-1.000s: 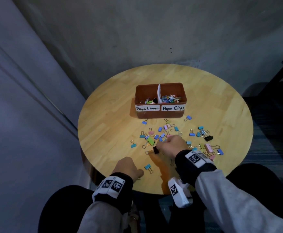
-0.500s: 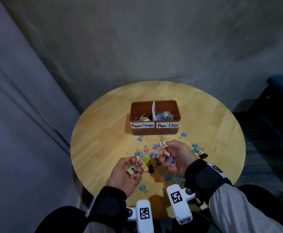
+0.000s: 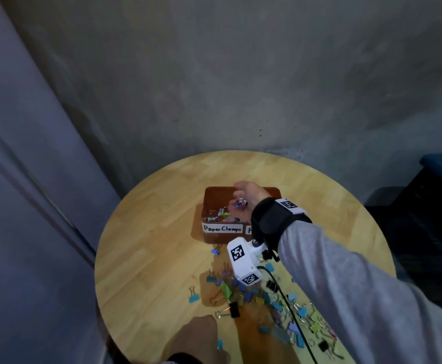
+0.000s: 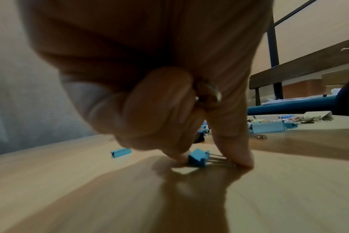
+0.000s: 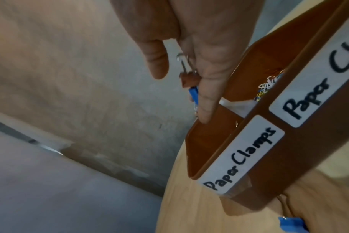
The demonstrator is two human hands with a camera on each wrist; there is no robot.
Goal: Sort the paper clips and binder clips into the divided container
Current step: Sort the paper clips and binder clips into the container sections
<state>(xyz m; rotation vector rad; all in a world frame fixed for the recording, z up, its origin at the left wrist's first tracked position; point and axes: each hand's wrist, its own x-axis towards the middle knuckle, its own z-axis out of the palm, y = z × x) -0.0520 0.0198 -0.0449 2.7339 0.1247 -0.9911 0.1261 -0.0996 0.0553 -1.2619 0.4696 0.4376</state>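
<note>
The brown divided container (image 3: 209,197) stands mid-table, its left half labelled "Paper Clamps" (image 5: 239,156). My right hand (image 3: 237,197) hovers over that left compartment with fingers stretched downward. A pink and a blue binder clip (image 5: 191,85) hang loose against its fingers (image 5: 206,94), and the thumb stands apart from them. Coloured paper clips (image 5: 266,88) lie in the right compartment. Near the table's front edge my left hand (image 3: 200,334) pinches a small blue binder clip (image 4: 197,159) on the wood between thumb and forefinger. A metal clip handle (image 4: 208,94) shows in its curled fingers.
Several coloured binder clips (image 3: 256,295) lie scattered on the round wooden table (image 3: 149,258) in front of the container, with a black one (image 3: 234,310) at the pile's left. A lone blue clip (image 4: 121,152) lies left of my left hand. A grey wall stands behind the table.
My right hand has left the pile and moved forward over the container's left compartment. My left hand has dropped to the table's front edge and taken hold of a blue clip.
</note>
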